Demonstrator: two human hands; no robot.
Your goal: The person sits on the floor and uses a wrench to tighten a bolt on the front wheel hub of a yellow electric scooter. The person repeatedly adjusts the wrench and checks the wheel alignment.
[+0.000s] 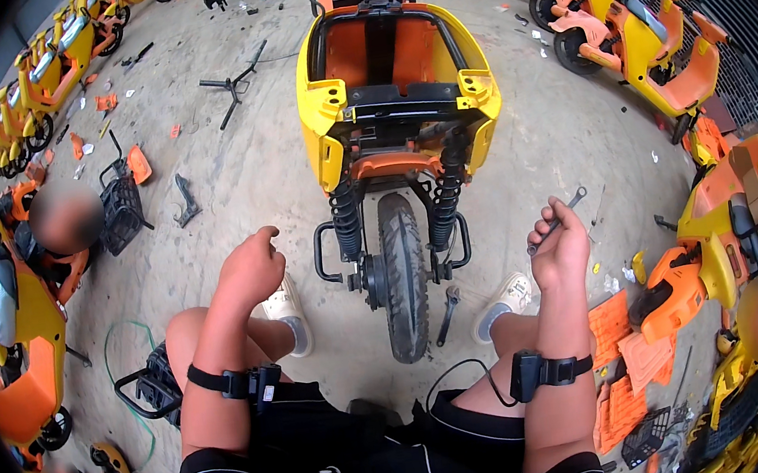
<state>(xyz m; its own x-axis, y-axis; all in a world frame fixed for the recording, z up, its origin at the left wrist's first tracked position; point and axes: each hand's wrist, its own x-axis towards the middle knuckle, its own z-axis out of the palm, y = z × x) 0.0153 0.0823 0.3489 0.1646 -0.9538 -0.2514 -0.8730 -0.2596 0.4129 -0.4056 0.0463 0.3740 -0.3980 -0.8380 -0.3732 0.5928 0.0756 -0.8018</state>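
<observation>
A combination wrench (572, 205) with a ring end lies slantwise across the curled fingers of my right hand (560, 249), which is closed on it. My left hand (250, 268) hangs in the air left of the wheel, fingers curled and the index finger a little out; its inside is hidden. Between my hands stands a yellow and orange scooter (321, 117), its rear toward me and its seat area uncovered. Its rear wheel (405, 280) sits between two black coil shock absorbers (346, 221). On the floor right of the tyre lies a second wrench (449, 314).
Rows of scooters (65, 62) line the left side, and more scooters (658, 55) stand at right. A black basket (120, 205), a metal stand (234, 87) and orange panels (616, 331) lie on the floor. Other people (69, 220) are at both sides.
</observation>
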